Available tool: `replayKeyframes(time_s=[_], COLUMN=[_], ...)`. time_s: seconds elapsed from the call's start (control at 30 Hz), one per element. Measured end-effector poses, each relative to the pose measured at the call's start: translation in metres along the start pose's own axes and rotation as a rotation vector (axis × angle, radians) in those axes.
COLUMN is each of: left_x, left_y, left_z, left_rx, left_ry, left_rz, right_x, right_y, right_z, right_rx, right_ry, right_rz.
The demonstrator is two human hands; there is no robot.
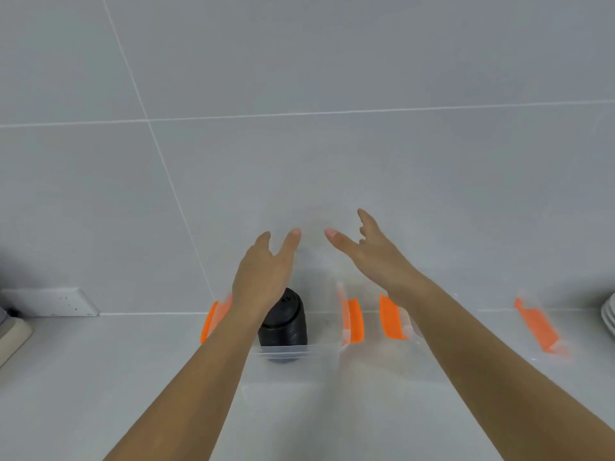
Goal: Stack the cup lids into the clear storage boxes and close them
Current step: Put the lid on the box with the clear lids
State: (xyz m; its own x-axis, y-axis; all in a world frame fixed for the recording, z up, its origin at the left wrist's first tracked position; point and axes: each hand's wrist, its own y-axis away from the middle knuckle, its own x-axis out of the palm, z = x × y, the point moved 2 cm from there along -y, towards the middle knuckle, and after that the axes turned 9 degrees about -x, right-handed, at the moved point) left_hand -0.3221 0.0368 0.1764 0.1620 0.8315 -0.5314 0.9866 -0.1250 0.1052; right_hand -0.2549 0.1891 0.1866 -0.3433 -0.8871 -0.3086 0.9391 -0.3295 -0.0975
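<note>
open wall space above, black lid stack [283, 327] fills left box [283, 352], plates [609, 316] crowd right edge

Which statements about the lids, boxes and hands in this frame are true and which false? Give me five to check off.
1. A stack of black lids stands inside the left clear box. True.
2. The left hand grips that stack. False: it is raised with fingers straight, not curled round the lids.
3. The boxes' latches are blue. False: they are orange.
4. A white wall socket sits low on the wall at the left. True.
5. The right hand rests flat on the counter. False: it is lifted in front of the tiled wall, thumb out.
</note>
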Motion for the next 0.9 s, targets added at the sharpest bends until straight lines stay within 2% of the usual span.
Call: replayKeyframes(time_s=[0.13,0.27,0.43,0.9], left_x=[0.020,0.051,0.095,0.206], left_y=[0.028,0.048,0.065,0.073], left_z=[-0.023,-0.037,-0.046,-0.045], left_rx=[0.207,0.329,0.342,0.301], left_ry=[-0.126,-0.205,-0.215,-0.374], left_rz=[-0.066,-0.049,0.022,0.168], right_x=[-0.039,-0.077,-0.115,-0.169], right_y=[0.027,0.049,0.064,0.064], right_z=[0.010,0.003,-0.034,-0.128], right_rx=[-0.176,-0.249,-0.175,0.065], right_ry=[0.146,0.306,0.436,0.388], right_rz=[-0.108,-0.189,-0.254,-0.173])
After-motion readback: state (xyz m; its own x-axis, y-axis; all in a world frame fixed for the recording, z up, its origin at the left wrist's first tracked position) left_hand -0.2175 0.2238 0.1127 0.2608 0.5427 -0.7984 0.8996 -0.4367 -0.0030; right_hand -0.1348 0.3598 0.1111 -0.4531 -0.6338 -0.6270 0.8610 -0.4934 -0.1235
